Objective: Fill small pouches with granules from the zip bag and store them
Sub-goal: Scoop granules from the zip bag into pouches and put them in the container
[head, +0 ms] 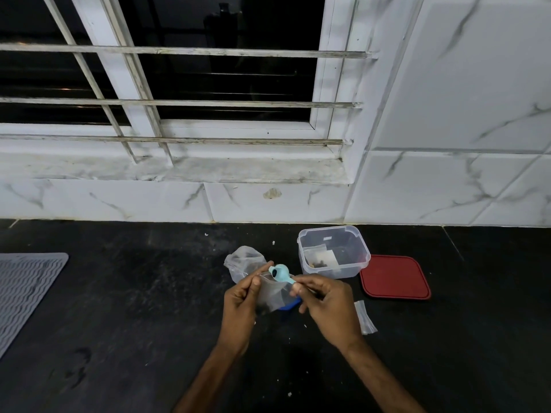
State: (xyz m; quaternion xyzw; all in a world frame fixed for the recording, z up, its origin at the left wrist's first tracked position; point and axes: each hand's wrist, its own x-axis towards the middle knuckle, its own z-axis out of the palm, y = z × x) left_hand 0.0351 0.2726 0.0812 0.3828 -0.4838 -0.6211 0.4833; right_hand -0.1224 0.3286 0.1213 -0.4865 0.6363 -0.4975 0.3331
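Spare pouches lie on the black bench, just right of my hands. Left hand pinches a small pouch by its top edge. Right hand grips a pale blue scoop, bowl at the pouch mouth. Zip bag stands just behind. Farther right, a clear box holds a filled pouch, red lid beside it. Grey mat far left.
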